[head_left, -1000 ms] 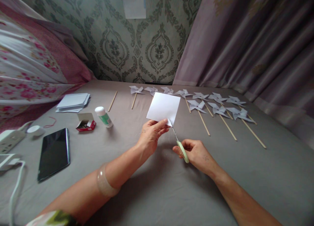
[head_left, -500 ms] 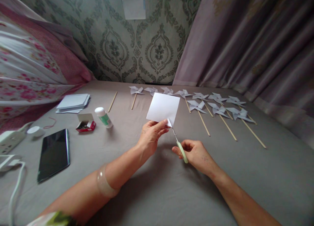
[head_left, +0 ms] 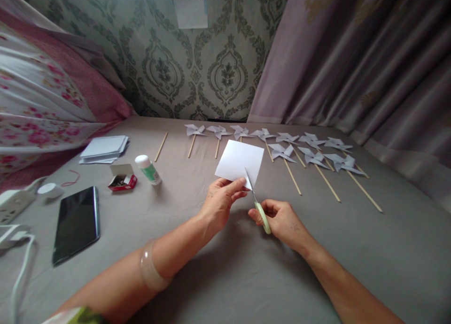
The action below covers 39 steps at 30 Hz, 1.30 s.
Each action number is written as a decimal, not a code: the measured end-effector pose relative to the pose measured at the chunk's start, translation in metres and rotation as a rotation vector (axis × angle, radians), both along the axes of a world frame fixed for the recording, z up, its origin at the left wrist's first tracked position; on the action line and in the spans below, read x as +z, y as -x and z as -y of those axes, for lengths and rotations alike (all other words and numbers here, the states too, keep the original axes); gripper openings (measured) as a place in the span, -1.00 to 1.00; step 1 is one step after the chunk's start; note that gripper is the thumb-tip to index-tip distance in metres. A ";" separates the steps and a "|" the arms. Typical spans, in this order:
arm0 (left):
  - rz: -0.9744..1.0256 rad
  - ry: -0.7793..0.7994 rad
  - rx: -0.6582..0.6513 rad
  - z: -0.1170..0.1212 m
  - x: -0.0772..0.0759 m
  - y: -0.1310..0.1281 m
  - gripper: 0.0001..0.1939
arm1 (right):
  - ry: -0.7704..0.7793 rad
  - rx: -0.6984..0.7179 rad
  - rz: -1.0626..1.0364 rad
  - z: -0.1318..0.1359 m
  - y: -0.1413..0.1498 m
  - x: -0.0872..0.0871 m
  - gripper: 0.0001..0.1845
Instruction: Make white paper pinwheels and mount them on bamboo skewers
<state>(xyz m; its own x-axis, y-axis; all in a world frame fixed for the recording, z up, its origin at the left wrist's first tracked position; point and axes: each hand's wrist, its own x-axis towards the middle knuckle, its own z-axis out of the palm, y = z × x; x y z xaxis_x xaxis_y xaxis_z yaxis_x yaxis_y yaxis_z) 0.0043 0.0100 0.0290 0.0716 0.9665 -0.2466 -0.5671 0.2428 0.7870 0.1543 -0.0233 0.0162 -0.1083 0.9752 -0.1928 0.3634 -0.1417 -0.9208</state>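
Observation:
My left hand (head_left: 220,199) pinches the near edge of a white square of paper (head_left: 240,161) and holds it up over the grey sheet. My right hand (head_left: 280,219) is closed round the pale green handle of small scissors (head_left: 260,210). The blades reach up into the paper's lower right corner, where a short slit shows. A clear bangle sits on my left forearm.
Several white paper pinwheels (head_left: 312,155) on wooden sticks lie in a row at the back right. A loose stick (head_left: 161,146), a glue stick (head_left: 148,169), a small red box (head_left: 121,179), a paper stack (head_left: 104,148), a phone (head_left: 75,224) and a power strip (head_left: 12,204) lie to the left.
The paper has dropped lower and tilted flatter, uncovering the pinwheels behind it. The scissor blades have gone further into the paper's corner. Both hands stayed in about the same place.

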 end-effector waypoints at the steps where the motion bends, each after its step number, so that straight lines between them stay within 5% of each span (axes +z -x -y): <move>1: 0.001 -0.001 0.000 0.000 0.000 0.000 -0.75 | 0.001 -0.002 0.005 0.000 0.000 0.000 -0.47; 39: 0.106 0.045 0.036 -0.006 -0.003 0.001 -0.73 | -0.002 -0.010 0.020 0.003 0.002 0.003 -0.50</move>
<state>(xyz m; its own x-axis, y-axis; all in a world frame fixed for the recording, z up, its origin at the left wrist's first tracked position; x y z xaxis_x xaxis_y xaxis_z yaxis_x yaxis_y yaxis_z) 0.0031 0.0164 0.0259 0.0648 0.9571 -0.2824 -0.6556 0.2542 0.7111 0.1526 -0.0260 0.0188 -0.0943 0.9767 -0.1930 0.3804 -0.1438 -0.9136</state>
